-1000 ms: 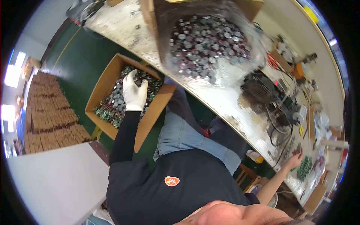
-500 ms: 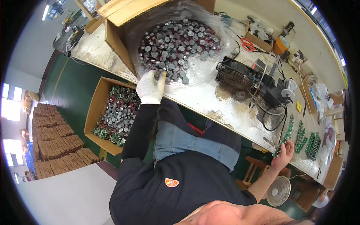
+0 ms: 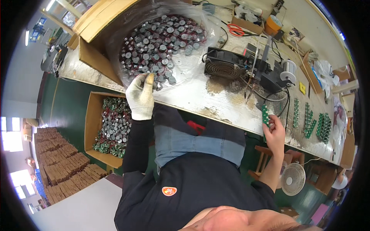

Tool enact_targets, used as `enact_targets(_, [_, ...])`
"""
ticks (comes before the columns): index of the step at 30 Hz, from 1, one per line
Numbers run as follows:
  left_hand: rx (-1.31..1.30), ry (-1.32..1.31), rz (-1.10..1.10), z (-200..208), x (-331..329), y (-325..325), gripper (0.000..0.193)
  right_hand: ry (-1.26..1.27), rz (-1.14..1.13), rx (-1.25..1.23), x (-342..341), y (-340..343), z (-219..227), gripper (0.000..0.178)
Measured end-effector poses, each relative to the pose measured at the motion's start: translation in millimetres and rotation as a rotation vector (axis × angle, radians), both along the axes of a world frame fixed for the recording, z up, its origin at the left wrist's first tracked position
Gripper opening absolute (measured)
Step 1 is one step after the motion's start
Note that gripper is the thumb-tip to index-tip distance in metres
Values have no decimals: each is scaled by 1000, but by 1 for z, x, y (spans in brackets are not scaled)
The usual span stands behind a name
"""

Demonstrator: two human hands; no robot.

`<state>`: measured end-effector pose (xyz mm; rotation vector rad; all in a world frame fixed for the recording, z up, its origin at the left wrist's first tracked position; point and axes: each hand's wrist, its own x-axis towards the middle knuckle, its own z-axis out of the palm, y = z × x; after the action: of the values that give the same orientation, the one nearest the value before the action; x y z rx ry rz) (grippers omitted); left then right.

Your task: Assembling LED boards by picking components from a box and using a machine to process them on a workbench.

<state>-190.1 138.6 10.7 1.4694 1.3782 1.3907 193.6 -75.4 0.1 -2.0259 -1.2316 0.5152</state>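
My left hand [image 3: 140, 98], in a white glove, is at the near edge of a heap of small round metal parts [image 3: 162, 42] with red wires. Its thumb and fingers are drawn together beside the nearest parts; what lies between them is hidden. My bare right hand [image 3: 275, 133] grips a narrow green circuit board strip [image 3: 265, 114], held upright over the table's front edge. The heap rests in a clear plastic bag [image 3: 185, 69] spilling from a cardboard box [image 3: 98, 59].
A black fan [image 3: 225, 63] and a soldering stand with a solder wire spool [image 3: 288, 70] stand mid-table. More green board strips [image 3: 309, 120] lie at right. An open carton [image 3: 89, 129] of wired parts sits below at left. Red-handled scissors [image 3: 236, 30] lie behind.
My right hand has moved left with the green strip, away from the other strips. My left hand stays by the heap, its fingers slightly lower. The whole view has shifted.
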Motion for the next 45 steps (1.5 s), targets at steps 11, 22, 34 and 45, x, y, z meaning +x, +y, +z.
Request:
enact_targets(11, [-280, -301, -376, -4, 61, 0, 28, -263, -22, -70, 2, 21, -1, 33])
enact_targets(22, [-611, -481, -363, -20, 111, -49, 33, 681, -7, 141, -18, 10, -14, 30])
enact_targets(34, [-311, -112, -484, -19, 149, -77, 17, 898, 106, 58, -41, 22, -17, 34])
enact_targets(45, [-249, 141, -680, -20, 173, -80, 13, 1047, 147, 62, -51, 33, -16, 33])
